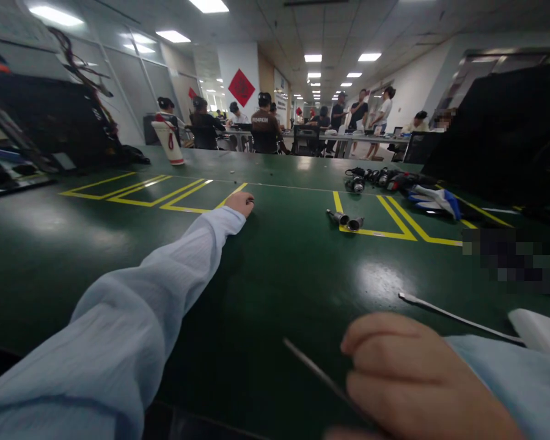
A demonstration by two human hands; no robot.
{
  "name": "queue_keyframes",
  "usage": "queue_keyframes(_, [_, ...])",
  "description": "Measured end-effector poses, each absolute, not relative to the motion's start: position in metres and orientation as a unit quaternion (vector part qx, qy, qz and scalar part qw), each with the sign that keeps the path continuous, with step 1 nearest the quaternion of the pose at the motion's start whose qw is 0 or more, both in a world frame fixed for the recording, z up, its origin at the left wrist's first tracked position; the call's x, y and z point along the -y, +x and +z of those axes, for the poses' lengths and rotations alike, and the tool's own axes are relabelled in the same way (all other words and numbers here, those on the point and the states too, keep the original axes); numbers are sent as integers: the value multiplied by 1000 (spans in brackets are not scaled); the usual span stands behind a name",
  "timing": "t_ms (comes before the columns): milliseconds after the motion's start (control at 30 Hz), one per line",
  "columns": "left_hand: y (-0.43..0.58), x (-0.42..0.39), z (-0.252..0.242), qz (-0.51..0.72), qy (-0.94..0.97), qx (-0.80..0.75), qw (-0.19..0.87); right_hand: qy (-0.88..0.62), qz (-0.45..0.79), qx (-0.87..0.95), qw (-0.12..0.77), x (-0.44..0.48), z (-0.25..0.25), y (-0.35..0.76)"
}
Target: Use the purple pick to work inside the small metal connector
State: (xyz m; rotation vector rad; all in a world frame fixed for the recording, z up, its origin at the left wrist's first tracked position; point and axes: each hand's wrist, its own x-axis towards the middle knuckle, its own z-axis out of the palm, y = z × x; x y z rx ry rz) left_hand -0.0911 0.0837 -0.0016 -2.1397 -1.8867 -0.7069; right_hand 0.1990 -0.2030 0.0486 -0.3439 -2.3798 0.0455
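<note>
My left hand [241,203] is stretched far forward over the green table [275,263], at the corner of a yellow tape outline. Its fingers are curled in, and whatever they may hold is hidden. Close to me on the right, my right hand [403,366] is closed around a thin grey rod [314,368], whose tip points forward and left; its other end is hidden by the hand. Between and beyond the hands lie two metal cup-shaped fittings, a left one [339,218] and a right one [355,224], beside each other on a tape line.
A white cable [458,315] runs across the right side to a white object [541,330]. Farther back are dark metal parts [357,183] and a blue-and-white glove-like item [435,200]. A paper cup [168,142] stands back left. Several people sit and stand beyond the table.
</note>
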Motion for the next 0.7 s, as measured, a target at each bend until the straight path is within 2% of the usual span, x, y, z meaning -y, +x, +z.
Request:
queue_keyframes(67, [-89,-80,-1,-241,-726,636,101,-94,-46,940,324,184,36,183])
queue_keyframes(200, [-79,-68,0,-252,-726,632,94,-189,-139,952,195,155,14,151])
queue_keyframes(367, [-57,-43,-2,-258,-758,592,87,-199,-75,970,116,152,12,139])
queue_keyframes(467, [-43,-23,-2,-256,-788,554,82,-202,-35,973,107,156,13,143])
queue_keyframes(700, [-24,21,-4,-241,-842,478,65,-241,-36,958,151,156,8,145])
